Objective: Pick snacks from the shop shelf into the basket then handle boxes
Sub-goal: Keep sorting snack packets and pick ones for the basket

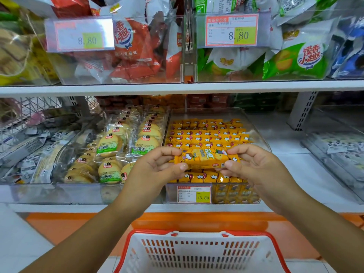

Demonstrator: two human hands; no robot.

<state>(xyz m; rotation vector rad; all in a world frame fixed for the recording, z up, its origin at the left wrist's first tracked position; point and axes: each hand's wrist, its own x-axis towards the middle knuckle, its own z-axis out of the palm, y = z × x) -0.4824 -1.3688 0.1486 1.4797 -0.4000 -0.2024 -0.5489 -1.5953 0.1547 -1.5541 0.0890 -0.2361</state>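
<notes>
Waiting just below the hands, the white basket point(197, 236) seems placed to catch a drop. Above it, the left hand point(155, 166) and right hand point(254, 164) each pinch one end of a yellow snack packet point(204, 157), thumbs at its lower edge, fingers on top, holding it level, probably to inspect it. Behind lies the clear bin point(256, 133) of matching packets.

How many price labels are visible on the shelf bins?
3 price labels: the faded 8.80 label upper left, the clear 8.80 label upper right, the 15.80 label on the lower bin. Others may be hidden.
</notes>
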